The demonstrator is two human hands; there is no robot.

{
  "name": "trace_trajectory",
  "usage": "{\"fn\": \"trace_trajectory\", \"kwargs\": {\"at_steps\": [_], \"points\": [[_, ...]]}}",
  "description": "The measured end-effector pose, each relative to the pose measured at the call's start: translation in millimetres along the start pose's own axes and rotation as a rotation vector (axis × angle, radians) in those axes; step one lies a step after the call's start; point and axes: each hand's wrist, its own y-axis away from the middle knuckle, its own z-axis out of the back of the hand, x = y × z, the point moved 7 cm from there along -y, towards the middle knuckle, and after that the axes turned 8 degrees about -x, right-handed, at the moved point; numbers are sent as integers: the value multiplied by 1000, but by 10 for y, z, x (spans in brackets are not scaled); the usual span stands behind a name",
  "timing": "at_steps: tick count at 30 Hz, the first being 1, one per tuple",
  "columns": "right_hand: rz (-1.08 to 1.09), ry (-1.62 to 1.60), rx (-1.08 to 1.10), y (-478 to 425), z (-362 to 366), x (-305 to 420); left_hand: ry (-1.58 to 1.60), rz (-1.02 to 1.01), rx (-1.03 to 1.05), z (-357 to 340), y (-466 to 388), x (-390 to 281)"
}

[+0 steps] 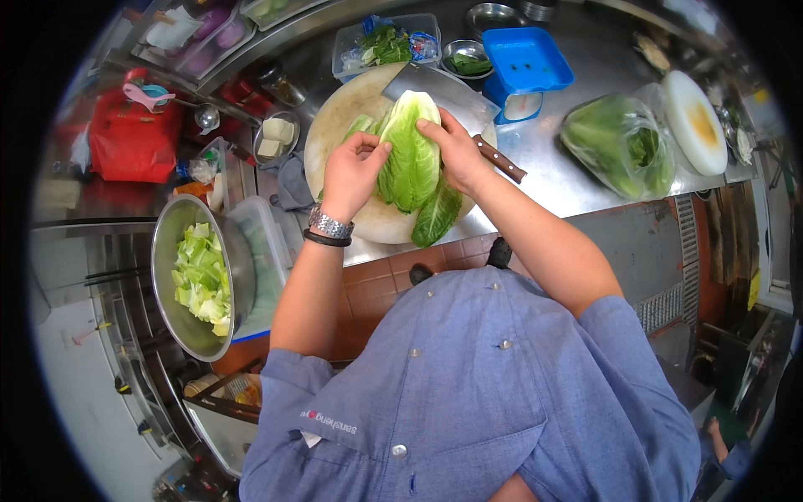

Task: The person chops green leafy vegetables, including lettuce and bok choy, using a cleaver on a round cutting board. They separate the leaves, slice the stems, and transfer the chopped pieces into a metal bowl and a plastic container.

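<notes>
Between my two hands is a bunch of romaine lettuce leaves, pale stem end pointing away from me. My left hand pinches its left edge between thumb and fingers. On the other side my right hand grips it, thumb across the top leaf. More leaves rest beneath on the round chopping board, one dark green leaf reaching past its near edge. A cleaver lies flat at the board's far right, its brown handle angled towards me and partly behind my right wrist.
A steel bowl of cut lettuce stands at my left. Bagged lettuce and a white round board sit to the right. Behind the board are a blue scale, a small steel bowl and a plastic tub. A grey cloth lies left.
</notes>
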Motion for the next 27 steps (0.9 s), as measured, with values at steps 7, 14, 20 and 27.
{"fn": "trace_trajectory", "kwargs": {"at_steps": [7, 14, 20, 27], "points": [[-57, -2, -78, -58, 213, 47, -235, -290, -305, 704, -243, -539], [-268, -287, -125, -49, 408, 17, -813, -140, -107, 549, -548, 410], [-128, -179, -137, -100, 204, 13, 339, 72, 259, -368, -69, -45], [225, 981, -66, 26, 152, 328, 602, 159, 299, -191, 33, 285]]}}
